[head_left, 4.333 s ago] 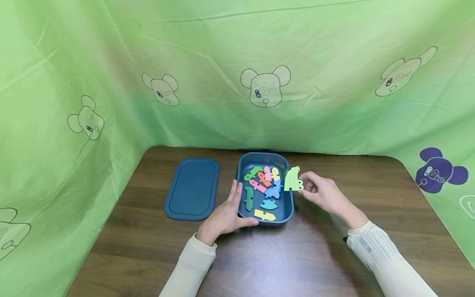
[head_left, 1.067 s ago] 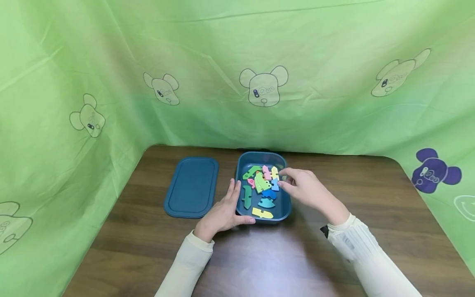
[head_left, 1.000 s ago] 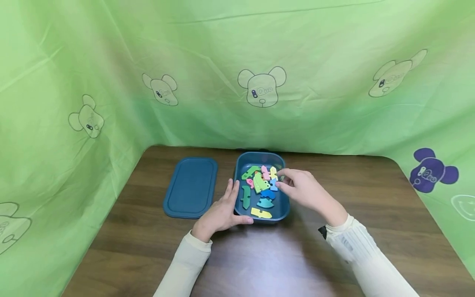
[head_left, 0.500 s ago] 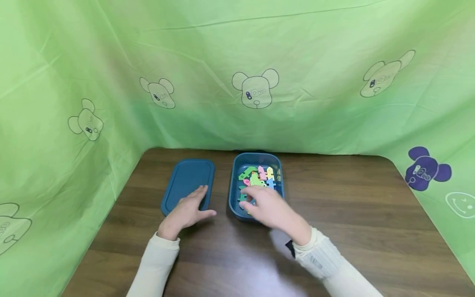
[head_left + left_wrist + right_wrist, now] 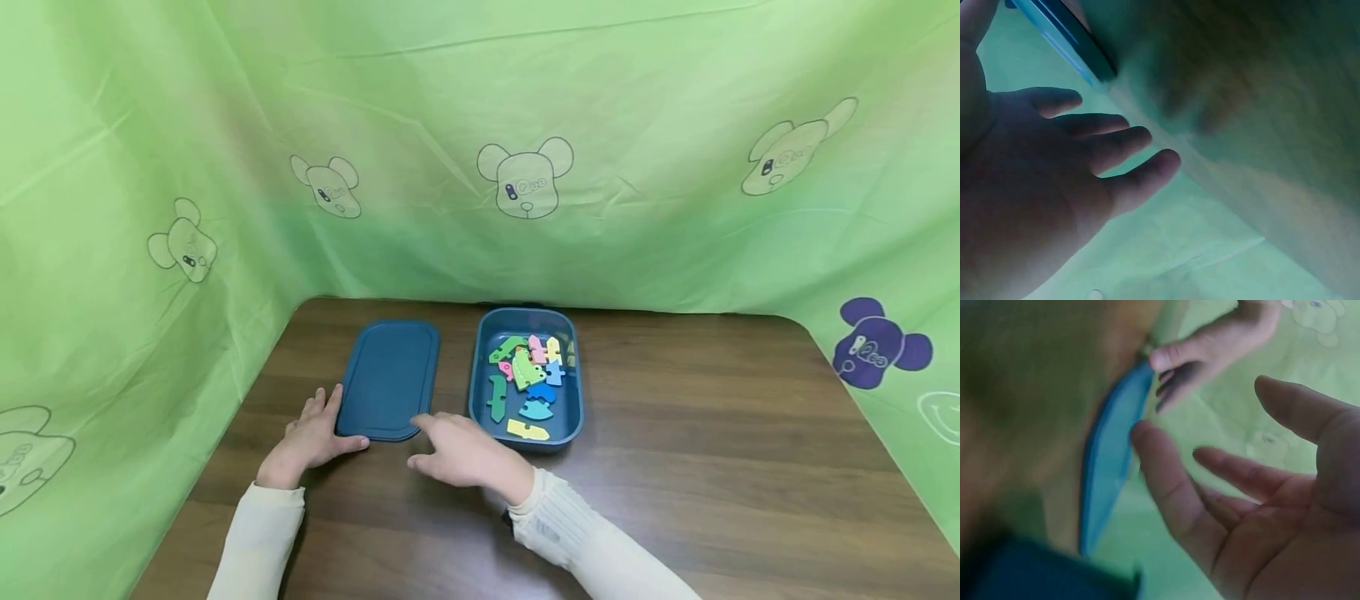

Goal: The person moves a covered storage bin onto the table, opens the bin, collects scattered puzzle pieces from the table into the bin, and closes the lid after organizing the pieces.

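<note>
A dark blue rectangular lid (image 5: 390, 379) lies flat on the table, left of the box. Beside its left edge is my left hand (image 5: 306, 442), fingers spread, thumb by the near left corner. In the left wrist view those fingers (image 5: 1141, 178) look relaxed and hold nothing. My right hand (image 5: 465, 454) hovers by the lid's near right corner, empty; its thumb and fingers stand apart in the right wrist view. The dark blue box (image 5: 475, 392) holds several colourful puzzle pieces, among them a light green crocodile piece (image 5: 528, 372), a dark green piece (image 5: 498, 398) and a yellow piece (image 5: 527, 430).
The brown wooden table (image 5: 697, 442) extends to the right of the box and in front of both hands. A green printed cloth (image 5: 420, 233) hangs round the back and sides of the table.
The right hand put the crocodile piece into the box, then moved left toward the lid, empty. The left hand left the box's side and moved over to the lid's left edge.
</note>
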